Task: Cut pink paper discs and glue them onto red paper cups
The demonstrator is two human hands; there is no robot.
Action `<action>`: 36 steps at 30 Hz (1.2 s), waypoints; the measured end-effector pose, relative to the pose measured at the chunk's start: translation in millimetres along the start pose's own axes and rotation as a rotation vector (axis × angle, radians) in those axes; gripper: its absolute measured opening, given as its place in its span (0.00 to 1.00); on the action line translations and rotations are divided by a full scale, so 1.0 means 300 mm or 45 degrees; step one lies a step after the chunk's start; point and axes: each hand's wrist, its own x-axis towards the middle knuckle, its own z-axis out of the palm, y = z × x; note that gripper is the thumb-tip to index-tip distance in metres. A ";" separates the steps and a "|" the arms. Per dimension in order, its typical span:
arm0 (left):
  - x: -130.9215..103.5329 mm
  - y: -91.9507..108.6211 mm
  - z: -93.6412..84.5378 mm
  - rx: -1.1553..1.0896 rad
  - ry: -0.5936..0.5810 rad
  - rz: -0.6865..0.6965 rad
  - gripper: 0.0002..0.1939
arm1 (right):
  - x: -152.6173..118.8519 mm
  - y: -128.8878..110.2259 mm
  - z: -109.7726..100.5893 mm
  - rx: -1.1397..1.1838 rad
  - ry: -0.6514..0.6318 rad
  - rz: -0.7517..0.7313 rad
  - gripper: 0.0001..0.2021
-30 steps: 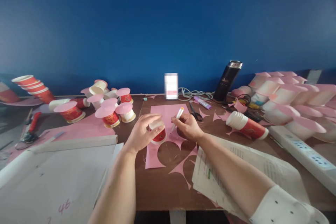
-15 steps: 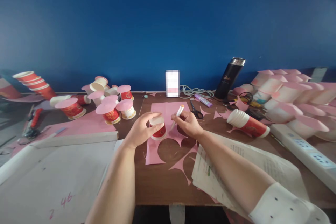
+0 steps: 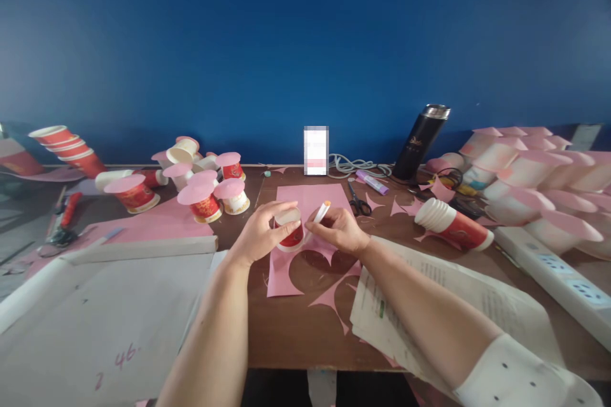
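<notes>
A red paper cup (image 3: pixel 290 238) stands on a pink sheet of paper (image 3: pixel 286 276) that has round pieces cut from its near edge. My left hand (image 3: pixel 262 232) is wrapped round the cup's upper part, thumb in front and fingers behind. In my right hand (image 3: pixel 340 229) is a white marker with an orange end (image 3: pixel 323 211), pinched between thumb and fingers. Its lower end points down beside the right side of the cup's base; whether the tip touches the paper I cannot make out. Black scissors (image 3: pixel 359 200) lie just beyond my right hand.
Several cups topped with pink discs (image 3: pixel 198 194) stand left; many more (image 3: pixel 534 184) are piled right. A black flask (image 3: pixel 420 143), a purple glue stick (image 3: pixel 372 182), nested cups (image 3: pixel 453 226), a power strip (image 3: pixel 548 267) and printed paper (image 3: pixel 377 305) lie rightward. A white box (image 3: pixel 95 318) fills the near left.
My right hand has moved slightly left, bringing the marker closer to the cup and tilting it more. My left hand stays round the cup. The view has shifted a little.
</notes>
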 end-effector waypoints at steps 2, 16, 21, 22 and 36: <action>0.001 -0.002 0.000 0.018 0.005 0.008 0.21 | -0.009 -0.013 0.009 0.022 -0.079 -0.022 0.11; 0.004 0.005 -0.003 0.045 -0.012 0.025 0.21 | -0.017 -0.043 0.036 -0.197 -0.388 -0.354 0.08; 0.003 0.007 -0.004 0.066 -0.014 0.022 0.21 | -0.018 -0.038 0.028 -0.217 -0.386 -0.307 0.08; 0.003 0.007 -0.004 0.066 -0.016 0.022 0.21 | -0.018 -0.037 0.025 -0.216 -0.386 -0.299 0.08; 0.002 0.000 -0.005 0.064 -0.033 0.024 0.21 | 0.011 -0.013 -0.055 -0.244 -0.428 -0.052 0.08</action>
